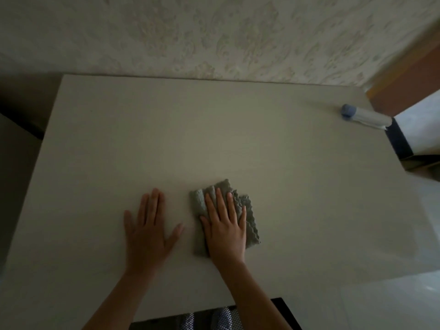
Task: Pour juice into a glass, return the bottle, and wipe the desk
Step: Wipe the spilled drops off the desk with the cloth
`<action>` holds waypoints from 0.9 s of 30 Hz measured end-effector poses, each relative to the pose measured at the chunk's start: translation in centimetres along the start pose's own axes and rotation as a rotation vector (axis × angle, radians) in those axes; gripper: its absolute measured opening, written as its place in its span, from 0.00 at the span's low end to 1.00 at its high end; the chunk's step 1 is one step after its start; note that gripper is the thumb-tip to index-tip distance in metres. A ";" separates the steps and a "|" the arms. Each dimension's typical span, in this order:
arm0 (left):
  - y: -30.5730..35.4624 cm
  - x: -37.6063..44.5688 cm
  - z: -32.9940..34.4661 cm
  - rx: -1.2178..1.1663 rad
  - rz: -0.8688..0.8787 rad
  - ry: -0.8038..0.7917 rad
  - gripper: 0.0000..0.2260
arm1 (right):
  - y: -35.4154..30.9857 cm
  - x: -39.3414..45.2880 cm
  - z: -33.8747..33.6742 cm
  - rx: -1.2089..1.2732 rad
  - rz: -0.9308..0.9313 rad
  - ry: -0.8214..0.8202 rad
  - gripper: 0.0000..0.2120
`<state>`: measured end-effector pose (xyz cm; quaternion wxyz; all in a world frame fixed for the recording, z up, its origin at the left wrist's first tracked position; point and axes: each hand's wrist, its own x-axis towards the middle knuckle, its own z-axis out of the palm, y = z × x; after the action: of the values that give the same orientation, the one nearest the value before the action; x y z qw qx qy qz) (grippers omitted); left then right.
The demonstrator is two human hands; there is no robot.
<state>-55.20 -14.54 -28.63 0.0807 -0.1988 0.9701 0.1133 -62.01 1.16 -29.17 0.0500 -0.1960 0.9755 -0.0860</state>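
— Both hands are down on the desk [214, 129], low in the middle of the frame. How do they lie?

— Flat, palms down, fingers spread. The left hand [148, 231] rests on bare desktop, gripping nothing. The right hand [226, 228] lies just beside it, pressed on top of a grey cloth [247, 217].

— Is the cloth grasped?

— No, the fingers are stretched out over it rather than curled round it. The cloth is folded or bunched, with a wavy edge showing past the fingertips and along the right side of the hand.

— Anything else on the desk?

— One thing, well apart from the hands, in the upper right of the frame near the far right corner: a white bottle with a blue cap [364, 116], which appears to lie on its side. It is blurred, so I cannot tell what it holds.

— And around the desk?

— A patterned pale wall [214, 36] runs along the top of the frame, touching the desk's far edge.
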 end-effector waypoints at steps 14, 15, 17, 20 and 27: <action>5.1 0.0 -1.4 0.063 -0.185 0.002 0.42 | 17.8 0.0 -4.5 0.039 0.098 0.013 0.24; 6.5 0.0 -1.5 0.061 -0.193 0.010 0.42 | 18.4 0.0 -4.9 0.052 0.048 0.019 0.23; 9.8 0.2 -1.2 0.054 -0.181 0.020 0.40 | 19.7 0.0 -5.6 0.082 -0.049 0.084 0.20; 16.0 0.7 -0.5 0.040 -0.121 0.040 0.35 | 22.3 0.3 -6.9 0.122 -0.110 0.211 0.10; 27.2 2.0 0.0 0.034 0.028 0.017 0.34 | 32.7 -0.3 -10.1 0.204 0.159 0.147 0.09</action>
<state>-67.96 9.07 -23.96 0.0741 -0.1848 0.9752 0.0962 -75.27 32.52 -25.37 0.0045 -0.1051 0.9752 -0.1946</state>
